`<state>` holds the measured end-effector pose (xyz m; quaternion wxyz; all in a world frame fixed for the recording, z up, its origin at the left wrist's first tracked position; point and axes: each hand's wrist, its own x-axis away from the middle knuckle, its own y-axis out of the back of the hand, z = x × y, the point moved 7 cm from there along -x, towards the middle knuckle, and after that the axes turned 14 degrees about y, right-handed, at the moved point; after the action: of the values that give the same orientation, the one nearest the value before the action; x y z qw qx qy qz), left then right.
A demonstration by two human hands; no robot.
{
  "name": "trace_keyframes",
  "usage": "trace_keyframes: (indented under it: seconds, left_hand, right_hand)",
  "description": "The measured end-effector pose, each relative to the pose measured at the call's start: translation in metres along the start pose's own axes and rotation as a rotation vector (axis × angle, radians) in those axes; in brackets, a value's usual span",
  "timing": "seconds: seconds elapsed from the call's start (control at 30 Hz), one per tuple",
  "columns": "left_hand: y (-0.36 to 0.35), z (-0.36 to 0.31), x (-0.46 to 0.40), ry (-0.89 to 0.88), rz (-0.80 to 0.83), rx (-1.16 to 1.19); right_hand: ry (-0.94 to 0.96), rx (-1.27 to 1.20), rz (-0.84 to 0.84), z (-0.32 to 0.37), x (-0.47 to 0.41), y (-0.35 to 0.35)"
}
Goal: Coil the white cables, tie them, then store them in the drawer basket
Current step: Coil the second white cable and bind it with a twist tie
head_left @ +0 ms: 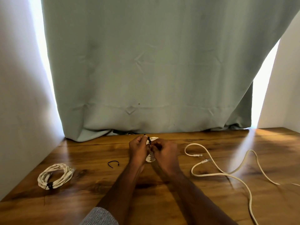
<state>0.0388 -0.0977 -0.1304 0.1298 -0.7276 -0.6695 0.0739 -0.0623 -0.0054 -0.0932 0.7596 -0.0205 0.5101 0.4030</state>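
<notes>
Both hands meet over the middle of the wooden table. My left hand and my right hand hold a small coil of white cable between them, mostly hidden by the fingers. A black tie wraps the coil, and both hands pinch its ends. At the left lies a coiled white cable, bound with a black tie. A loose white cable snakes across the right side, its two plugs near the hands. A spare black tie lies curved on the table left of my left hand.
A pale green curtain hangs down to the table's far edge. White walls close in at the left and right. No drawer or basket is in view.
</notes>
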Motion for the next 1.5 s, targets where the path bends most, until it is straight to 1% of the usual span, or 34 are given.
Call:
trace_keyframes:
  seconds: [0.1,0.17,0.23,0.33,0.4,0.43,0.57,0.77,0.93,1.0,1.03,1.07,1.1,1.13,1.17,1.2,1.23,1.27,1.3,1.37,1.4,1.43,1.5]
  left_hand:
    - [0.0,-0.003,0.002,-0.022,0.012,0.016]
    - [0.0,-0.003,0.002,-0.042,0.013,0.012]
    - [0.001,-0.002,0.001,-0.055,0.007,-0.005]
    - [0.003,-0.003,-0.001,-0.059,-0.01,-0.036]
    - [0.004,-0.003,-0.003,-0.064,-0.011,-0.045]
    - [0.004,-0.003,-0.003,-0.069,-0.006,-0.05]
    - [-0.004,-0.004,-0.001,-0.101,0.033,-0.08]
    - [-0.01,-0.005,0.004,-0.148,0.056,-0.124]
    - [-0.008,-0.005,0.001,-0.145,0.03,-0.105]
    - [-0.007,-0.005,0.0,-0.159,0.036,-0.103]
    - [-0.007,-0.005,0.0,-0.164,0.044,-0.098]
    - [-0.007,-0.005,0.0,-0.165,0.05,-0.102]
    - [-0.008,-0.005,0.001,-0.164,0.062,-0.108]
    - [-0.01,-0.006,0.003,-0.159,0.08,-0.111]
    - [-0.013,-0.006,0.006,-0.144,0.107,-0.107]
    - [-0.017,-0.006,0.008,-0.13,0.14,-0.108]
    - [-0.019,-0.006,0.01,-0.121,0.171,-0.107]
    - [-0.022,-0.006,0.013,-0.116,0.197,-0.108]
    - [-0.024,-0.006,0.016,-0.113,0.221,-0.104]
    - [-0.028,-0.007,0.021,-0.114,0.277,-0.105]
    - [-0.03,-0.008,0.023,-0.112,0.311,-0.112]
    - [-0.032,-0.008,0.025,-0.111,0.348,-0.117]
    - [-0.036,-0.008,0.028,-0.11,0.406,-0.144]
  right_hand:
    - [-0.042,0.021,-0.036,-0.004,0.004,-0.006]
    - [-0.13,-0.018,-0.081,-0.009,0.005,-0.008]
    - [-0.277,-0.163,-0.116,-0.015,0.008,-0.012]
    - [-0.517,-0.507,-0.168,-0.025,0.016,-0.026]
    - [-0.626,-0.684,-0.204,-0.026,0.019,-0.032]
    - [-0.66,-0.732,-0.223,-0.026,0.02,-0.033]
    - [-0.735,-0.802,-0.351,-0.029,0.028,-0.033]
    - [-0.771,-0.817,-0.443,-0.031,0.029,-0.026]
    - [-0.644,-0.709,-0.313,-0.029,0.02,-0.021]
    - [-0.602,-0.616,-0.242,-0.031,0.015,-0.019]
    - [-0.566,-0.537,-0.203,-0.032,0.012,-0.015]
    - [-0.501,-0.401,-0.173,-0.033,0.007,-0.008]
    - [-0.405,-0.205,-0.161,-0.032,0.001,0.003]
    - [-0.301,-0.002,-0.164,-0.03,-0.003,0.016]
    - [-0.207,0.147,-0.195,-0.026,-0.005,0.027]
    - [-0.157,0.195,-0.22,-0.026,-0.007,0.035]
    - [-0.165,0.167,-0.216,-0.032,-0.008,0.039]
    - [-0.222,0.096,-0.174,-0.043,-0.009,0.038]
    - [-0.314,0.006,-0.088,-0.055,-0.009,0.032]
    - [-0.594,-0.24,0.103,-0.071,-0.002,0.016]
    - [-0.731,-0.391,0.166,-0.074,0.006,0.009]
    - [-0.81,-0.505,0.211,-0.073,0.011,0.006]
    - [-0.828,-0.639,0.283,-0.071,0.011,0.006]
